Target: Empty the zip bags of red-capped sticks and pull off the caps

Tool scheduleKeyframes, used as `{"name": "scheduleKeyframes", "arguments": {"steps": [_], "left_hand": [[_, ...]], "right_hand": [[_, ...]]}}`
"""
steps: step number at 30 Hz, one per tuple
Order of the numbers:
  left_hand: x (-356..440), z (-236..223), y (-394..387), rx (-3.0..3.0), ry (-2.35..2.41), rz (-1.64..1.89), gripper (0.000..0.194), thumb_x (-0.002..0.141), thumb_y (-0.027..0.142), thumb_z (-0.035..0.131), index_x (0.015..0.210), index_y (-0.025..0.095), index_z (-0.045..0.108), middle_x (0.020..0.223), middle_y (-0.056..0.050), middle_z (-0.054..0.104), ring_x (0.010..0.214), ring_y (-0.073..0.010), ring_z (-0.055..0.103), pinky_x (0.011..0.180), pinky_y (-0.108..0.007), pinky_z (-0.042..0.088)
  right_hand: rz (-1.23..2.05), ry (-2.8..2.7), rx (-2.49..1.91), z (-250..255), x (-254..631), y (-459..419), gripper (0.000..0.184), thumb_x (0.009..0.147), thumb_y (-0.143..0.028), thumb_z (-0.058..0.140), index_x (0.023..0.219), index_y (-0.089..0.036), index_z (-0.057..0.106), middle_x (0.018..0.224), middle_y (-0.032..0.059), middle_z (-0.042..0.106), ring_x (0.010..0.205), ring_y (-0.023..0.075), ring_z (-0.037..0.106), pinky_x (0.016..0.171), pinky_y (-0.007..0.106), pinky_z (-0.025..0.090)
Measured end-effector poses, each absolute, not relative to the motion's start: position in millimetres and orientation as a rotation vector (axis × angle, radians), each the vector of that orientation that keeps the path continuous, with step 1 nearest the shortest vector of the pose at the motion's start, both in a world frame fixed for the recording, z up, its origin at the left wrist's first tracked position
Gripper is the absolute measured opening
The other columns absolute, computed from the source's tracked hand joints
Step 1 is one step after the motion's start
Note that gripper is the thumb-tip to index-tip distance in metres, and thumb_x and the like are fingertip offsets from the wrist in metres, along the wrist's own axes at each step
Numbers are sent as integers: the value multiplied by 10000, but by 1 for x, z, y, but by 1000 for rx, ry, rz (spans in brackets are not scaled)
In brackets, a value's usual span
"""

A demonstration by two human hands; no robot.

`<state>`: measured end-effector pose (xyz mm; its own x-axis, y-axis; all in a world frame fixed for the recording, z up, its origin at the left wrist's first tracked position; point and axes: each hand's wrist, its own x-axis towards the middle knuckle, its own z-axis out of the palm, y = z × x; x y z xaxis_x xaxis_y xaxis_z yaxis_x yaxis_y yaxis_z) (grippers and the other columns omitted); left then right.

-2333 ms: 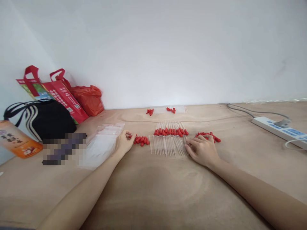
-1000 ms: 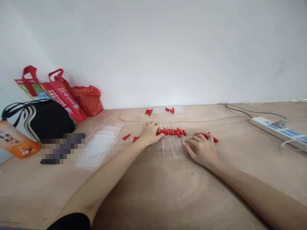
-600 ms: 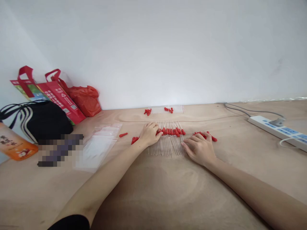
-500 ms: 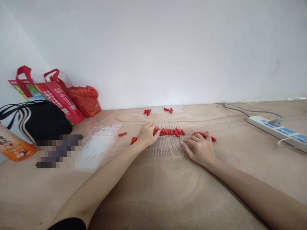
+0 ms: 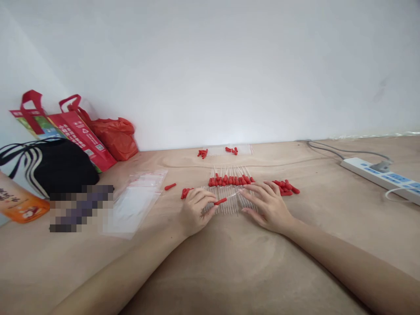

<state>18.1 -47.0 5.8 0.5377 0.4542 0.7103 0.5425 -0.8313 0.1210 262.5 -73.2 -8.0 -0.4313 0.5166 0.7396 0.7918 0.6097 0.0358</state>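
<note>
A row of thin glass dropper tubes [image 5: 226,206] lies side by side on the wooden table in front of me. Behind it is another row of tubes capped with red rubber bulbs [image 5: 229,180]. Between its thumb and fingertips, my left hand [image 5: 198,211] pinches a single red rubber bulb [image 5: 220,201] over the near tubes. My right hand [image 5: 267,205] rests over the right end of that row, thumb and fingers apart. Its index fingertip is beside a slanting glass tube [image 5: 233,194]; whether it touches the tube I cannot tell.
Loose red bulbs [image 5: 286,188] are heaped beyond my right hand, with a smaller pile [image 5: 187,193] by my left. Clear zip bags [image 5: 134,203] lie to the left, near a black drawstring bag [image 5: 70,166] and red shopping bags [image 5: 113,138]. A power strip [image 5: 380,175] sits at right.
My left hand has drawn back toward me from the capped row and now shows a red bulb in its fingers. My right hand has shifted left, from the loose bulbs onto the tubes.
</note>
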Motion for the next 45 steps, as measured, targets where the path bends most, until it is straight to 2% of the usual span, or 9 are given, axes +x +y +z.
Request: {"name": "scheduleKeyframes", "arguments": {"steps": [6, 12, 16, 20, 25, 37, 41, 45], "left_hand": [[24, 1, -45, -2716, -748, -1172, 62, 797, 222, 555, 840, 210, 598, 851, -14, 661, 866, -160, 538, 802, -322, 407], [26, 3, -50, -2756, -796, -1100, 141, 792, 253, 545, 912, 208, 605, 951, -33, 652, 932, -187, 527, 838, -353, 397], [34, 5, -52, -2754, -757, -1051, 267, 778, 348, 565, 995, 196, 597, 1040, -57, 628, 999, -216, 508, 875, -377, 378], [38, 3, -50, -2705, -706, -1071, 151, 836, 309, 513, 857, 219, 631, 921, -17, 670, 911, -178, 548, 820, -343, 380], [37, 2, -53, -2669, -742, -1046, 137, 831, 297, 533, 765, 229, 632, 802, 27, 691, 833, -161, 571, 830, -361, 336], [36, 9, -59, -2688, -704, -920, 138, 830, 227, 525, 732, 240, 620, 788, 55, 693, 803, -155, 571, 877, -390, 281], [34, 7, -59, -2700, -652, -962, 136, 829, 195, 517, 731, 228, 604, 784, 64, 689, 794, -154, 571, 863, -390, 298], [16, 8, -56, -2696, -751, -1088, 115, 837, 201, 504, 777, 209, 602, 795, 13, 673, 767, -147, 568, 767, -330, 395]], "right_hand": [[-479, -2147, -956, -10, 254, -70, 211, 815, -332, 530, 998, -265, 613, 831, -11, 674, 920, 164, 534, 973, 435, 171], [-502, -2110, -895, -8, 249, -71, 131, 825, -262, 514, 825, -242, 644, 580, -48, 611, 757, 120, 541, 970, 430, 159], [-546, -2101, -839, -7, 244, -73, 130, 825, -246, 506, 819, -224, 633, 574, -48, 595, 706, 105, 526, 968, 431, 174], [-566, -2109, -787, -5, 241, -76, 128, 828, -241, 496, 810, -212, 620, 570, -52, 587, 686, 98, 518, 964, 428, 183], [-560, -2158, -804, -2, 242, -78, 167, 841, -233, 463, 760, -217, 609, 512, -67, 544, 676, 95, 519, 966, 430, 148], [-494, -2209, -795, -5, 245, -79, 175, 840, -244, 458, 727, -220, 589, 525, -68, 553, 704, 100, 520, 969, 435, 139], [-500, -2205, -793, -5, 248, -81, 182, 837, -251, 465, 719, -220, 599, 528, -64, 560, 708, 102, 522, 968, 437, 147], [-508, -2177, -898, -6, 266, -82, 190, 828, -275, 477, 728, -239, 634, 517, -55, 555, 673, 108, 517, 937, 421, 195]]}}
